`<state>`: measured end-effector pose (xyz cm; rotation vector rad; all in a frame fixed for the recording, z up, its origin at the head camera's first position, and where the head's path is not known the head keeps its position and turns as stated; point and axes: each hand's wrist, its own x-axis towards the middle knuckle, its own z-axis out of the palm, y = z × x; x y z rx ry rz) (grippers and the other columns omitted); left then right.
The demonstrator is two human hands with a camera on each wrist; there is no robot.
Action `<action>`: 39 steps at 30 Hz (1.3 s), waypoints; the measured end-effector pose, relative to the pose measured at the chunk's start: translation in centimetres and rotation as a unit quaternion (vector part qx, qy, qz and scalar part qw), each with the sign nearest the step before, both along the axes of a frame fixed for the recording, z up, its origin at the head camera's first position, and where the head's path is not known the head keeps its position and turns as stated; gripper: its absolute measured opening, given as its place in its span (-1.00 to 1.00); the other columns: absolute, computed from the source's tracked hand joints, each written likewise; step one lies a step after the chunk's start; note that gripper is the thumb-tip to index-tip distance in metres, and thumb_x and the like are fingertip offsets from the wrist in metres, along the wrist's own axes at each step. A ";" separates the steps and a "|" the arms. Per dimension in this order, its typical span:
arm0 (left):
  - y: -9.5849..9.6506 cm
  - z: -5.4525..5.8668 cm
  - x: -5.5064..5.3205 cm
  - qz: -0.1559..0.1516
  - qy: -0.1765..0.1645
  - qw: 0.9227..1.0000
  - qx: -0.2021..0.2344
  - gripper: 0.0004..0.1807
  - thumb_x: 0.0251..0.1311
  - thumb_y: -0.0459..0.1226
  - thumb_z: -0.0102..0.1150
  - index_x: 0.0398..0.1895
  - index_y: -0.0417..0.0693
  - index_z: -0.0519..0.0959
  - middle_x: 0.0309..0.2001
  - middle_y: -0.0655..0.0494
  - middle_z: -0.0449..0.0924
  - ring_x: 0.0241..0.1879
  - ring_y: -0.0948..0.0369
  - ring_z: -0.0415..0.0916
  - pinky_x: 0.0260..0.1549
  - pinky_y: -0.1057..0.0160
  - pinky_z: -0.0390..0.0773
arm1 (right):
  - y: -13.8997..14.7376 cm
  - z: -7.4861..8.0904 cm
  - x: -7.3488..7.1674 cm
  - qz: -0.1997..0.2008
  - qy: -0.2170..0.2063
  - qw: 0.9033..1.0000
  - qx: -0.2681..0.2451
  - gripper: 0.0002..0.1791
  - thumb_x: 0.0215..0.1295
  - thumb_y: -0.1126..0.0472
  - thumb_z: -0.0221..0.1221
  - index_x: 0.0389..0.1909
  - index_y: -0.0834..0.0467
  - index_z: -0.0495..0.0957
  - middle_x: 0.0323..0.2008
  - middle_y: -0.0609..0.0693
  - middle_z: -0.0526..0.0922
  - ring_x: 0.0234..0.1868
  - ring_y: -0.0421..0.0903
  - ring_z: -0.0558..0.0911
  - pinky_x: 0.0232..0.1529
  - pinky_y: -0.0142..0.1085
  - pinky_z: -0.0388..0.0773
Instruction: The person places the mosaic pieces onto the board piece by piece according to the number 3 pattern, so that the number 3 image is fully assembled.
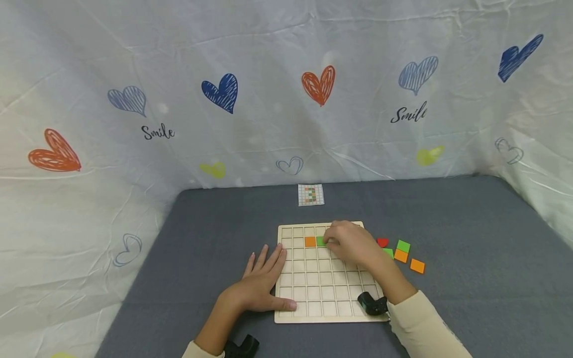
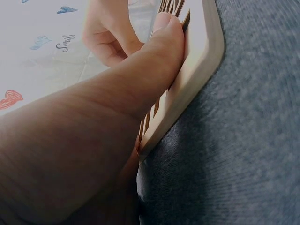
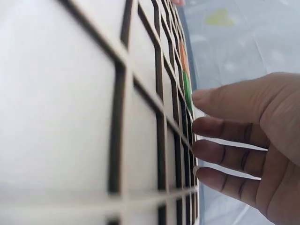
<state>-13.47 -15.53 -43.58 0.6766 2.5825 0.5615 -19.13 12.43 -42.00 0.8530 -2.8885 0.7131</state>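
A light wooden grid board (image 1: 313, 280) lies on the grey cloth. My left hand (image 1: 261, 286) rests spread along its left side, with the thumb (image 2: 161, 49) over the front corner area. Near the board's far edge, an orange tile (image 1: 310, 241) and a green tile (image 1: 320, 241) sit side by side in grid cells. My right hand (image 1: 353, 243) is over the cells just right of the green tile. In the right wrist view its thumb (image 3: 225, 101) reaches the green tile's end, the fingers are slightly bent at the board, and no tile shows between them.
Right of the board lie loose tiles: a red one (image 1: 382, 242), green ones (image 1: 403, 246) and orange ones (image 1: 417, 266). A small printed grid card (image 1: 311, 195) lies beyond the board. Behind stands a white curtain (image 1: 268, 139) with hearts.
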 end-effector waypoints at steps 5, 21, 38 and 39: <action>-0.1 0.0 0.0 -0.005 0.000 1.000 0.002 0.34 0.00 0.43 0.26 0.65 0.01 -0.21 0.62 0.12 -0.43 0.55 -0.05 -0.57 0.38 -0.25 -0.49 | 2.4 1.5 -0.3 -0.015 -0.048 0.999 0.012 -0.87 0.29 0.37 0.24 -0.31 0.11 0.73 -0.31 -0.07 0.66 -0.27 -0.09 0.60 -0.23 -0.10 0.57; -0.3 0.2 0.0 -0.007 -0.004 1.000 0.021 0.33 0.03 0.41 0.25 0.64 -0.04 -0.21 0.62 0.05 -0.41 0.54 -0.11 -0.56 0.37 -0.28 -0.49 | 8.5 3.3 -0.2 -0.184 -0.185 0.959 0.114 -0.51 0.22 0.12 0.37 -0.74 0.06 0.30 -0.73 -0.12 0.20 -0.66 -0.15 0.26 -0.58 -0.29 0.17; -0.3 -1.0 -0.1 -0.005 0.003 1.000 0.019 0.36 -0.01 0.46 0.22 0.64 0.00 -0.24 0.62 0.14 -0.47 0.54 -0.02 -0.61 0.37 -0.21 -0.56 | 8.4 1.9 -0.9 -0.106 -0.138 0.981 0.079 -0.66 0.04 0.59 0.20 -0.14 0.28 0.64 -0.25 0.09 0.61 -0.26 0.06 0.53 -0.24 0.00 0.54; -0.4 -1.0 -0.1 -0.005 0.005 1.000 0.018 0.36 -0.02 0.46 0.22 0.64 0.00 -0.24 0.62 0.14 -0.47 0.54 -0.02 -0.61 0.37 -0.21 -0.57 | 8.5 2.0 -0.9 -0.104 -0.144 0.981 0.079 -0.70 0.08 0.54 0.24 -0.14 0.29 0.63 -0.24 0.10 0.61 -0.25 0.06 0.53 -0.22 0.01 0.54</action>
